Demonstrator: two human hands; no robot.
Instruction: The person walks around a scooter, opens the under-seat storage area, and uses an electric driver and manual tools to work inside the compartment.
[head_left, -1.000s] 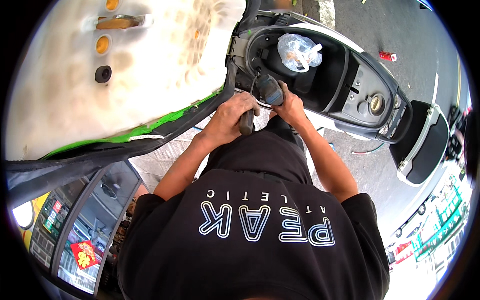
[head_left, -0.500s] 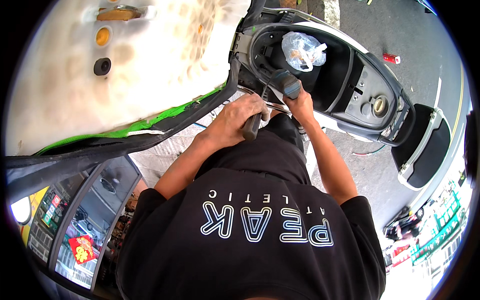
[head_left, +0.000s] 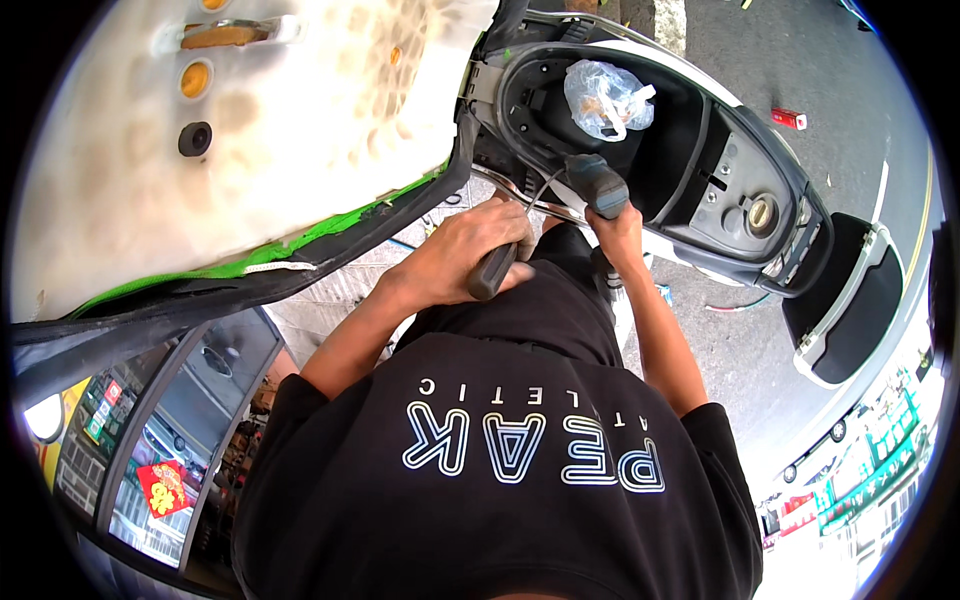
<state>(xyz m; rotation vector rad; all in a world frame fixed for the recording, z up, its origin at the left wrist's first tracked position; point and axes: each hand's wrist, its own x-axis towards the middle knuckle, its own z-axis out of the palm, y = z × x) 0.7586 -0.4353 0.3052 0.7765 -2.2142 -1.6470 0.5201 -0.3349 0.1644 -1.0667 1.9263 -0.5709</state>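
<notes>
Both tools have moved since the earlier frame: on my feed, the dark grey power tool [head_left: 597, 187] has come away from the hinge end of the scooter's storage bin [head_left: 665, 135] and now sits farther along, over the bin's near rim. With it has gone the right hand [head_left: 620, 235], whose fingers are closed around the tool's lower part. I also see the dark handle [head_left: 490, 275] drawn back a little, so it lies off the bin's near side, well apart from the rim. The left hand [head_left: 468, 245] is grasping that handle, its knuckles uppermost. A thin shaft [head_left: 543, 190] runs between the handle and the front of the power tool, on the near side of the bin; I take it to belong to the handle, though I cannot tell whether its end touches the power tool. To me the shift suggests that the tools are clear of the bin's hinge corner and that the work there is paused; the pictures do not show me whether anything was loosened or tightened. Otherwise little has changed: the clear plastic bag [head_left: 605, 100] remains inside the bin, and the raised seat [head_left: 300, 150] stays open to the bin's left.
</notes>
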